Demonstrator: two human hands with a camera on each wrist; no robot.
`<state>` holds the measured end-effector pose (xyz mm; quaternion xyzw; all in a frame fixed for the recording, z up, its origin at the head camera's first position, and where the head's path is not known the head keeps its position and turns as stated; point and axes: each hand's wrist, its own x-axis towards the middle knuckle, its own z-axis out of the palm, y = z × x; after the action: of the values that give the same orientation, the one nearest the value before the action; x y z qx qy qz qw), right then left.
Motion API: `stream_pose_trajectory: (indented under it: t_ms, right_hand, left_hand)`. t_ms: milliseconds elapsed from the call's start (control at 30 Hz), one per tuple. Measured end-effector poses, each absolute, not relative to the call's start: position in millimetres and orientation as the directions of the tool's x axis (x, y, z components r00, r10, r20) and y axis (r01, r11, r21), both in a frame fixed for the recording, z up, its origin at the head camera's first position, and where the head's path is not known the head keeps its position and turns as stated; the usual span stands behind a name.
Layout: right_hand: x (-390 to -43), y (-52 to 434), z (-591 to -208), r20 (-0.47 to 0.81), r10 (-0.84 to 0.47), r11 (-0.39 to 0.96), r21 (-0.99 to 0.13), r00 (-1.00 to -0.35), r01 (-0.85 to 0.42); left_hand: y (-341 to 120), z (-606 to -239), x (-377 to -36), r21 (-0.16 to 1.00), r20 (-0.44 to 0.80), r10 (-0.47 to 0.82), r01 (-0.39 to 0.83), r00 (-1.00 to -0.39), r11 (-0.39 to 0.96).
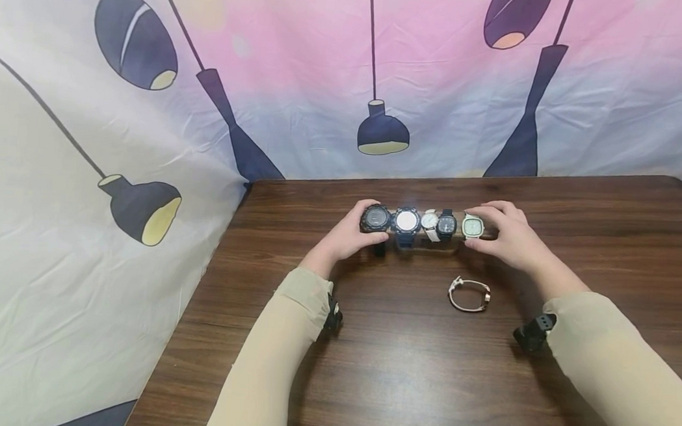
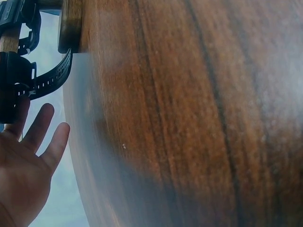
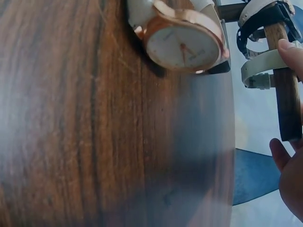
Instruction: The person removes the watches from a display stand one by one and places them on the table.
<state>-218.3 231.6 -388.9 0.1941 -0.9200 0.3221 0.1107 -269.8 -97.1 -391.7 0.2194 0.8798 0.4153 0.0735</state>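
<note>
Bare wood filled the near part of the surface (image 1: pixel 402 366), giving open room to draw back. Farther in lay a loose rose-gold watch (image 3: pixel 183 47), in front of the stand's bar (image 3: pixel 287 106). At the bar, the left hand (image 1: pixel 348 236) gripped the round black watch (image 1: pixel 376 217) at one end; the right hand (image 1: pixel 513 238) pinched the pale green watch (image 1: pixel 472 227) near the other. Light, even pressure seemed best, sparing the three watches between. Behind, the far edge (image 1: pixel 466 179) ran near, the patterned cloth (image 1: pixel 323 114) beyond.
</note>
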Motion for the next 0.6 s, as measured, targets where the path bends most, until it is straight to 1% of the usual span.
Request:
stream_pose_trajectory:
  t_ms: [367, 600]
  right_hand:
    - [-213, 244, -391, 0.333, -0.254, 0.707, -0.576, -0.908, -0.41]
    - [-210, 250, -391, 0.306, -0.241, 0.708, -0.593, -0.921, -0.382]
  left_hand:
    - [-97, -390, -269, 0.771, 0.051, 0.443, 0.317, -0.895, 0.552]
    - [-97, -390, -268, 0.774, 0.045, 0.436, 0.307, -0.899, 0.554]
